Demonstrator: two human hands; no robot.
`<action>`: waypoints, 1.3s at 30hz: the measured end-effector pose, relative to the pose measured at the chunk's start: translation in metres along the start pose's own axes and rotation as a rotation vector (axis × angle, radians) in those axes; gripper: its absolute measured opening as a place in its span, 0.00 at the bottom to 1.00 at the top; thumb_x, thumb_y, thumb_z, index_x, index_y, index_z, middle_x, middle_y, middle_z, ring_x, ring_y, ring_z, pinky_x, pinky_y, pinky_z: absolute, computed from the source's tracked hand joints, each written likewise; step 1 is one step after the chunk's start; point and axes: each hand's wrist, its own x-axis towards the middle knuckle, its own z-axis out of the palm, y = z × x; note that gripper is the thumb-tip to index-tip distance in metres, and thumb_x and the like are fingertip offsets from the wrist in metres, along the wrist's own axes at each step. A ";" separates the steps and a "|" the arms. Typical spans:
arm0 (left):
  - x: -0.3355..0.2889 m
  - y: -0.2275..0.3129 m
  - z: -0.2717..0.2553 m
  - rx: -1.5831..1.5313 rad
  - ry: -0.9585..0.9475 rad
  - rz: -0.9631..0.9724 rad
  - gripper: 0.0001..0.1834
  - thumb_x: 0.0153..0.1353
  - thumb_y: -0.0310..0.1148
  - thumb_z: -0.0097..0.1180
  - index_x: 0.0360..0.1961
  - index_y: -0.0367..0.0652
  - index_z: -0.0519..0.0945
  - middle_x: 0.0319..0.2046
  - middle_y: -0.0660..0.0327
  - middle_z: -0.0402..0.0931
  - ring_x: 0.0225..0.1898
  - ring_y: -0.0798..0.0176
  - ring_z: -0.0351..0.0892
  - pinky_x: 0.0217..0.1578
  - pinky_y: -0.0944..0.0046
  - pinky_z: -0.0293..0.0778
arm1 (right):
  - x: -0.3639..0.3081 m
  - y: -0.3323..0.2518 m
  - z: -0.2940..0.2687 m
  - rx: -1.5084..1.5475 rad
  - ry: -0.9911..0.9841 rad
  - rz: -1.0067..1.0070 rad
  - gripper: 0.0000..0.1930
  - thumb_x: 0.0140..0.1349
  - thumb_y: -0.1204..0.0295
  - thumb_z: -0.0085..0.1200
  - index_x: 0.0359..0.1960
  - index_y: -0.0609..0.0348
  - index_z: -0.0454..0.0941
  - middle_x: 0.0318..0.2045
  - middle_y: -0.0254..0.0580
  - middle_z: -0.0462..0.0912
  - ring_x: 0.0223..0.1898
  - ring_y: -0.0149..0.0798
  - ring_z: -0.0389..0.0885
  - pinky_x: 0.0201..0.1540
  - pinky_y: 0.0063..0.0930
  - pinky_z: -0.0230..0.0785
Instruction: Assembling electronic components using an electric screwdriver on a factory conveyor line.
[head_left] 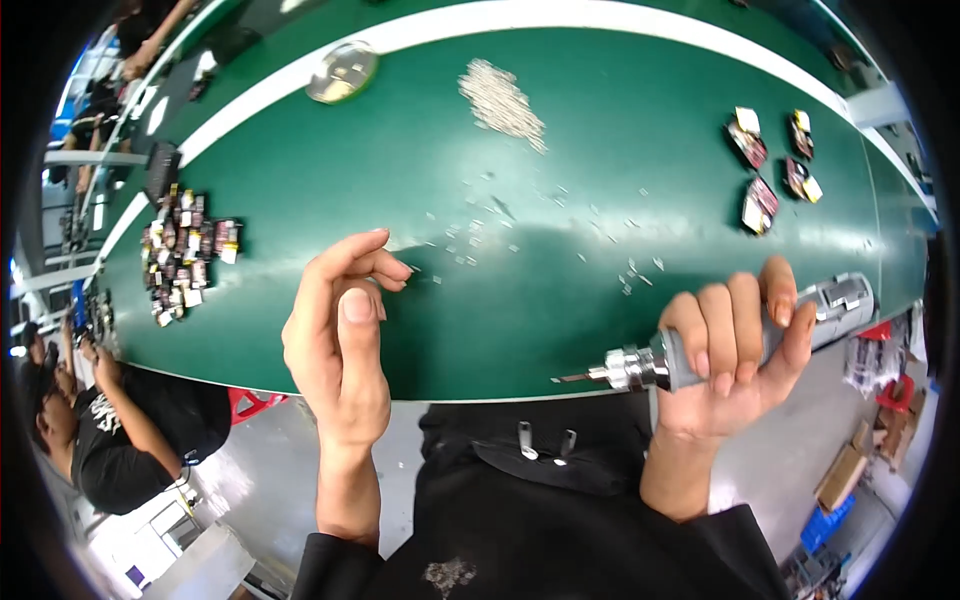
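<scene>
My right hand (735, 340) is wrapped round a grey electric screwdriver (842, 305) near the table's front edge. Its metal chuck (630, 369) and thin bit point left. My left hand (345, 320) is raised over the front edge to the left, with loosely bent fingers and the thumb apart from them; I see nothing held in it. Small pale flat pieces (475, 235) lie scattered on the green table (600, 110) beyond my hands. Farther back is a heap of thin pale pieces (500, 105).
Many small dark units with red and yellow parts (180, 255) are heaped at the left. Several similar units (760, 205) lie at the right. A round clear dish (342, 72) sits at the back left. A person in black (140, 430) is at the far left.
</scene>
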 end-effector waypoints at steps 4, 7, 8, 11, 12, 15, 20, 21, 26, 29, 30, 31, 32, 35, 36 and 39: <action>0.064 -0.033 -0.055 0.205 0.091 -0.008 0.14 0.68 0.33 0.44 0.46 0.33 0.75 0.33 0.60 0.77 0.33 0.71 0.73 0.33 0.72 0.66 | -0.011 0.011 -0.001 -0.079 0.134 0.037 0.11 0.68 0.63 0.47 0.32 0.51 0.60 0.13 0.26 0.62 0.13 0.25 0.62 0.24 0.22 0.60; 0.123 -0.063 -0.105 0.495 0.189 -0.051 0.12 0.66 0.31 0.48 0.45 0.34 0.75 0.32 0.60 0.78 0.35 0.69 0.76 0.36 0.69 0.70 | -0.022 0.022 -0.002 -0.113 0.184 0.106 0.12 0.66 0.64 0.50 0.33 0.51 0.60 0.13 0.26 0.61 0.13 0.24 0.61 0.23 0.22 0.60; 0.145 -0.079 -0.121 0.586 0.192 -0.018 0.13 0.63 0.30 0.50 0.44 0.33 0.75 0.32 0.56 0.78 0.35 0.63 0.77 0.37 0.65 0.71 | -0.023 0.025 -0.001 -0.112 0.204 0.133 0.12 0.65 0.64 0.52 0.33 0.51 0.60 0.13 0.26 0.61 0.12 0.24 0.61 0.22 0.22 0.60; 0.206 -0.141 -0.175 0.912 0.179 -0.009 0.17 0.59 0.33 0.54 0.46 0.33 0.72 0.31 0.52 0.79 0.34 0.57 0.79 0.37 0.60 0.73 | -0.025 0.028 -0.004 -0.119 0.186 0.167 0.13 0.64 0.64 0.52 0.32 0.51 0.59 0.12 0.27 0.61 0.12 0.24 0.60 0.22 0.22 0.60; 0.223 -0.153 -0.183 0.964 0.169 -0.073 0.20 0.57 0.35 0.56 0.47 0.33 0.72 0.31 0.51 0.79 0.34 0.51 0.80 0.39 0.56 0.73 | -0.026 0.027 -0.007 -0.121 0.168 0.172 0.14 0.64 0.63 0.53 0.32 0.51 0.59 0.12 0.27 0.61 0.12 0.24 0.60 0.22 0.22 0.60; 0.268 -0.178 -0.182 1.060 0.180 -0.101 0.21 0.55 0.37 0.57 0.45 0.33 0.71 0.39 0.41 0.75 0.43 0.40 0.75 0.45 0.49 0.71 | -0.023 0.027 -0.005 -0.106 0.203 0.170 0.11 0.66 0.67 0.49 0.33 0.52 0.59 0.12 0.28 0.60 0.11 0.24 0.60 0.21 0.22 0.60; 0.320 -0.208 -0.181 1.169 0.233 -0.317 0.26 0.55 0.44 0.59 0.45 0.32 0.71 0.43 0.33 0.72 0.47 0.33 0.72 0.50 0.45 0.69 | -0.008 0.018 0.006 -0.053 0.172 0.296 0.11 0.64 0.65 0.53 0.31 0.51 0.64 0.15 0.27 0.59 0.16 0.26 0.57 0.26 0.23 0.55; 0.326 -0.213 -0.181 1.181 0.226 -0.327 0.26 0.55 0.45 0.59 0.45 0.32 0.71 0.43 0.33 0.72 0.48 0.34 0.72 0.50 0.45 0.69 | -0.010 0.017 0.005 -0.047 0.186 0.303 0.12 0.63 0.64 0.54 0.30 0.51 0.63 0.15 0.27 0.59 0.15 0.26 0.57 0.26 0.22 0.55; 0.323 -0.227 -0.207 1.238 0.189 -0.113 0.15 0.55 0.30 0.56 0.42 0.33 0.71 0.35 0.38 0.76 0.40 0.36 0.76 0.43 0.45 0.72 | -0.010 0.020 0.006 -0.008 0.198 0.320 0.11 0.62 0.65 0.56 0.32 0.51 0.65 0.15 0.29 0.60 0.15 0.27 0.57 0.25 0.23 0.57; 0.302 -0.218 -0.211 1.006 0.188 0.031 0.18 0.57 0.22 0.52 0.49 0.33 0.70 0.40 0.41 0.75 0.43 0.40 0.74 0.45 0.49 0.70 | -0.017 0.017 0.005 0.016 0.206 0.337 0.10 0.61 0.66 0.56 0.33 0.51 0.66 0.15 0.30 0.60 0.15 0.28 0.58 0.25 0.24 0.58; 0.293 -0.201 -0.189 0.927 0.151 0.053 0.19 0.57 0.20 0.50 0.51 0.34 0.70 0.42 0.42 0.74 0.45 0.41 0.73 0.46 0.50 0.69 | -0.019 0.017 0.003 0.018 0.200 0.330 0.09 0.62 0.67 0.55 0.34 0.51 0.66 0.15 0.30 0.60 0.16 0.28 0.58 0.25 0.24 0.58; 0.276 -0.176 -0.165 0.853 0.116 0.070 0.20 0.57 0.19 0.49 0.53 0.34 0.69 0.44 0.43 0.73 0.46 0.43 0.72 0.48 0.52 0.68 | -0.021 0.017 0.003 0.013 0.209 0.324 0.09 0.62 0.67 0.55 0.35 0.51 0.66 0.15 0.30 0.60 0.16 0.29 0.59 0.25 0.24 0.58; 0.256 -0.152 -0.146 0.770 0.056 0.119 0.21 0.57 0.17 0.48 0.54 0.35 0.69 0.45 0.44 0.72 0.48 0.43 0.71 0.50 0.53 0.67 | -0.023 0.017 0.002 0.014 0.203 0.318 0.09 0.63 0.67 0.55 0.35 0.51 0.66 0.15 0.30 0.60 0.16 0.29 0.59 0.25 0.24 0.58; 0.187 -0.075 -0.085 0.643 -0.149 0.219 0.25 0.54 0.14 0.47 0.55 0.36 0.68 0.49 0.47 0.69 0.51 0.45 0.70 0.54 0.55 0.66 | -0.020 0.013 -0.010 0.010 0.103 0.319 0.09 0.65 0.66 0.49 0.33 0.52 0.63 0.12 0.29 0.60 0.15 0.27 0.63 0.27 0.27 0.61; 0.162 -0.050 -0.074 0.669 -0.195 0.258 0.26 0.53 0.13 0.47 0.55 0.37 0.69 0.50 0.47 0.69 0.52 0.45 0.70 0.54 0.54 0.66 | -0.020 0.014 -0.013 0.016 0.110 0.365 0.08 0.64 0.65 0.50 0.33 0.51 0.64 0.12 0.29 0.60 0.16 0.29 0.64 0.29 0.29 0.61; 0.094 0.002 -0.032 0.670 -0.386 0.382 0.28 0.47 0.12 0.49 0.53 0.37 0.72 0.51 0.48 0.68 0.51 0.45 0.70 0.50 0.53 0.70 | -0.015 0.018 -0.016 0.068 0.047 0.326 0.06 0.65 0.67 0.49 0.33 0.51 0.65 0.13 0.29 0.61 0.15 0.28 0.62 0.28 0.27 0.60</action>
